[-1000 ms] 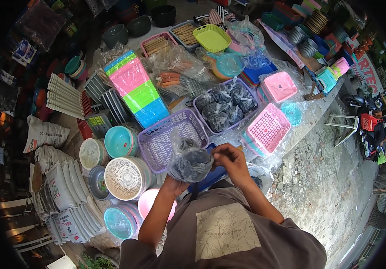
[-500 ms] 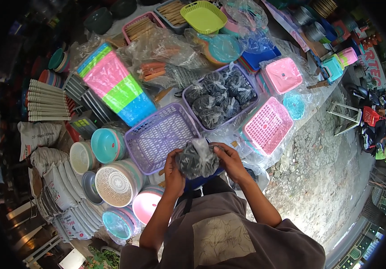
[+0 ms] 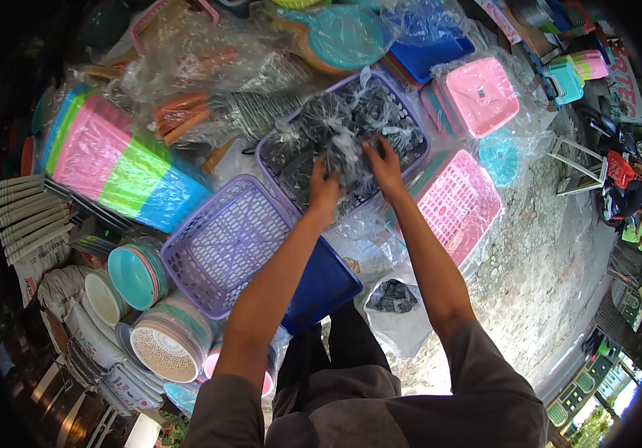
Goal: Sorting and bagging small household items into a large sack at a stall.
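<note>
Both arms stretch into a purple basket (image 3: pixel 267 173) packed with clear bags of dark lumps (image 3: pixel 321 112). My left hand (image 3: pixel 324 184) has its fingers curled against the left side of one such bag (image 3: pixel 347 160), while my right hand (image 3: pixel 383 166) grips that bag's right side. A second purple basket (image 3: pixel 224 243), with a latticed bottom showing, lies beside the filled one, to the lower left, over a dark blue tray (image 3: pixel 321 287).
Stacked pastel bins (image 3: pixel 123 157) and round basins (image 3: pixel 134 272) stand at left; wrapped pink baskets (image 3: pixel 455 209) at right. An open white sack (image 3: pixel 381 328) holding dark lumps sits near my legs. Cracked concrete, a white metal frame (image 3: pixel 581 164) and a motorbike (image 3: pixel 612 194) lie farther right.
The bag held in front of my body has moved forward into the filled purple basket with both hands on it. My arms are extended, and the view has shifted with my head.
</note>
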The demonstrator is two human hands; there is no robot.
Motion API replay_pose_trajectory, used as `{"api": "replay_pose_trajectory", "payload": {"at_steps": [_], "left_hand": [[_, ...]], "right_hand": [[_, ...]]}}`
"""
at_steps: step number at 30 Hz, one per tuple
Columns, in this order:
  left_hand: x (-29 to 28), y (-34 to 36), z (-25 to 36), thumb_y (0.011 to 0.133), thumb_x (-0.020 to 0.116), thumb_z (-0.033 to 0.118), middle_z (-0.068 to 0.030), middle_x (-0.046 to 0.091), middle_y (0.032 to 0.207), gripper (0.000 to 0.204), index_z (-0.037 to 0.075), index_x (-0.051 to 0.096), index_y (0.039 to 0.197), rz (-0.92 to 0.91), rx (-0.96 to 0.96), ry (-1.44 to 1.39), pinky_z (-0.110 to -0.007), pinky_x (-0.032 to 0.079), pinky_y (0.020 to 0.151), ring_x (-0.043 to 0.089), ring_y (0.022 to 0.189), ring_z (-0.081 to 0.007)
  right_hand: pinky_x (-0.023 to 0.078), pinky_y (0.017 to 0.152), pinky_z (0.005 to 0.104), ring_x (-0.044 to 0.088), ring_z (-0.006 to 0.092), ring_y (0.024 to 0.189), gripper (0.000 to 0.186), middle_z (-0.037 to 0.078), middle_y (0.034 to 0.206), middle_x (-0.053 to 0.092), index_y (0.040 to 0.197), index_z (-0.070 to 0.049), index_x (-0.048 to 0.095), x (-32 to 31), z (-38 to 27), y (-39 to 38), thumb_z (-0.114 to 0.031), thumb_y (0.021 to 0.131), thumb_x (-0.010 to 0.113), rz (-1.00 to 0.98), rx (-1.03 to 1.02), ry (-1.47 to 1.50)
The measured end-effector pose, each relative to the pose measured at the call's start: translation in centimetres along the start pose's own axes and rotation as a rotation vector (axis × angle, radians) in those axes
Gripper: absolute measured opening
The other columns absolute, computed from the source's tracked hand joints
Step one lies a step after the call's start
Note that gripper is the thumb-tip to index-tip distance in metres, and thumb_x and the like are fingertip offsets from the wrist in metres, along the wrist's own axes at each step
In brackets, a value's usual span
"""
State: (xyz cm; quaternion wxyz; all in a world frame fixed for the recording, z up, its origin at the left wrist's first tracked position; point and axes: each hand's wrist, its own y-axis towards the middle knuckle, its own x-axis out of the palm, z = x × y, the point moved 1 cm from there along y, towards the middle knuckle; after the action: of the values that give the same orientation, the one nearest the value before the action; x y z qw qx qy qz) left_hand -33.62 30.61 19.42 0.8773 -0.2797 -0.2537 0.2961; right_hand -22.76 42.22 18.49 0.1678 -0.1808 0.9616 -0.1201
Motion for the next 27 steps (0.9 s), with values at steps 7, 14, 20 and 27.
{"api": "replay_pose_trajectory", "payload": {"at_steps": [7, 14, 20, 27], "left_hand": [[-0.2, -0.5, -0.5, 0.095, 0.043, 0.006, -0.0147, 0.019, 0.157, 0.065, 0.005, 0.011, 0.152, -0.032, 0.005, -0.113, -0.04, 0.038, 0.108, 0.043, 0.13, -0.0301], [-2.4, -11.5, -3.6, 0.098, 0.05, 0.015, -0.017, 0.034, 0.149, 0.056, -0.001, 0.026, 0.146, -0.048, 0.174, -0.151, -0.041, 0.042, 0.105, 0.048, 0.126, -0.0309], [-3.9, -20.0, -11.9, 0.098, 0.054, 0.022, -0.0116, 0.057, 0.127, 0.042, 0.002, 0.047, 0.134, -0.193, 0.015, 0.163, -0.034, 0.048, 0.093, 0.057, 0.113, -0.0206], [-3.4, -27.0, -23.6, 0.096, 0.053, 0.011, -0.0145, 0.059, 0.125, 0.038, 0.0, 0.049, 0.132, -0.461, -0.15, 0.369, -0.03, 0.048, 0.091, 0.06, 0.109, -0.0206]], "right_hand": [[0.035, 0.104, 0.0315, 0.046, 0.0262, 0.127, 0.068, 0.023, 0.141, 0.045, 0.149, 0.002, 0.024, 2.0, 4.4, 1.4, -0.023, 0.095, 0.058, -0.204, 0.096, -0.016], [0.036, 0.108, 0.0355, 0.045, 0.0286, 0.131, 0.048, 0.022, 0.142, 0.045, 0.144, 0.003, 0.032, 1.0, 3.8, -11.2, -0.008, 0.099, 0.047, -0.022, -0.117, 0.329], [0.041, 0.103, 0.0319, 0.053, 0.0226, 0.123, 0.036, 0.017, 0.131, 0.054, 0.132, 0.005, 0.045, -3.4, 6.8, -28.3, -0.008, 0.098, 0.051, 0.019, 0.167, 0.466], [0.05, 0.088, 0.0293, 0.062, 0.0172, 0.105, 0.032, 0.012, 0.119, 0.063, 0.126, 0.002, 0.053, -7.7, 15.5, -42.7, -0.008, 0.096, 0.055, 0.207, 0.276, 0.385]]}}
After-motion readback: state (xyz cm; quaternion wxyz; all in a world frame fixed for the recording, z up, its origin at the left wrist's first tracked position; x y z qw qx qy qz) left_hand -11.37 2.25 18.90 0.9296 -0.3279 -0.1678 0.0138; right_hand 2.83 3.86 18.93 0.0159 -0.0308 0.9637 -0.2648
